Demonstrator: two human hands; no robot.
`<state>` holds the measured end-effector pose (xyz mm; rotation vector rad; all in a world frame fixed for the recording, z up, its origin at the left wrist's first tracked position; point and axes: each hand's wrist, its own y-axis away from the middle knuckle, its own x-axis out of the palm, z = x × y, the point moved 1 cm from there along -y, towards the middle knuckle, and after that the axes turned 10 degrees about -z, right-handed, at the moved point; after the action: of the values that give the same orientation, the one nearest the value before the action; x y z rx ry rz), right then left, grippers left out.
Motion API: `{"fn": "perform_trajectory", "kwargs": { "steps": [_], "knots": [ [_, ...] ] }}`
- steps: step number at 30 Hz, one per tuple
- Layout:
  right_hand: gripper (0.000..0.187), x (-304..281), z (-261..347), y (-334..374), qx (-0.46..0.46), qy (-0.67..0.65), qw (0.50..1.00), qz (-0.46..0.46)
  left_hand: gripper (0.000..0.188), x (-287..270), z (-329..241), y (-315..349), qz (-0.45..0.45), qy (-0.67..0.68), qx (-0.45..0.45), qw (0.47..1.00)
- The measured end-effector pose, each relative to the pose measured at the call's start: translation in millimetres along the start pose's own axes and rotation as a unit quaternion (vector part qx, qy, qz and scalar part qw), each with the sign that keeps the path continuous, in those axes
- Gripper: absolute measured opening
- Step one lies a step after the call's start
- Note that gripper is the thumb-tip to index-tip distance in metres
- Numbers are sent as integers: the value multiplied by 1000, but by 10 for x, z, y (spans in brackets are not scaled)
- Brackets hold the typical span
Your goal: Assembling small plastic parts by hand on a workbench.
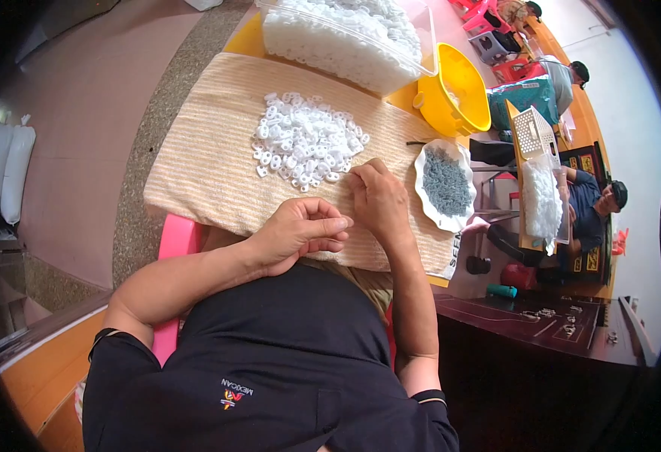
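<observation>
A heap of small white plastic pieces with holes [308, 139] lies on a striped beige towel [202, 120]. My left hand [300, 232] is held over the towel's near edge, thumb and fingers pinched together. Whatever sits at its fingertips is too small to name. My right hand [381, 200] is at the heap's near right edge, its fingers curled down and pressed together. What they may hold is hidden. To the right of this hand is a white dish with a wavy rim [421, 188], filled with small grey translucent pieces [446, 181].
Behind the heap stands a clear bin [345, 56] full of white pieces, with a yellow basin [475, 94] to its right. A dark thin object [415, 142] lies near the dish. Other people sit working at the right, one behind a tray of white pieces [541, 200].
</observation>
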<state>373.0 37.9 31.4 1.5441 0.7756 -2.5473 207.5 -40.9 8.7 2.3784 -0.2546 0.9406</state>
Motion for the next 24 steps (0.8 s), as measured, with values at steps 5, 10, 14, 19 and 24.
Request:
{"fn": "perform_trajectory", "kwargs": {
  "steps": [5,10,14,19,24],
  "knots": [
    [11,-81,-23,50,-6,-60,998,-19,12,2,0,-9,-3,2,6,1000],
    [8,-200,103,226,65,-288,954,57,17,5,-2,1,-7,48,19,999],
    [7,-224,96,307,124,-389,906,107,19,6,-3,4,5,22,21,1000],
    [9,-221,18,391,95,-486,862,110,18,47,-16,18,9,25,7,1000],
    [10,-258,31,438,144,-522,829,136,14,-11,14,0,16,27,11,999]
  ]
}}
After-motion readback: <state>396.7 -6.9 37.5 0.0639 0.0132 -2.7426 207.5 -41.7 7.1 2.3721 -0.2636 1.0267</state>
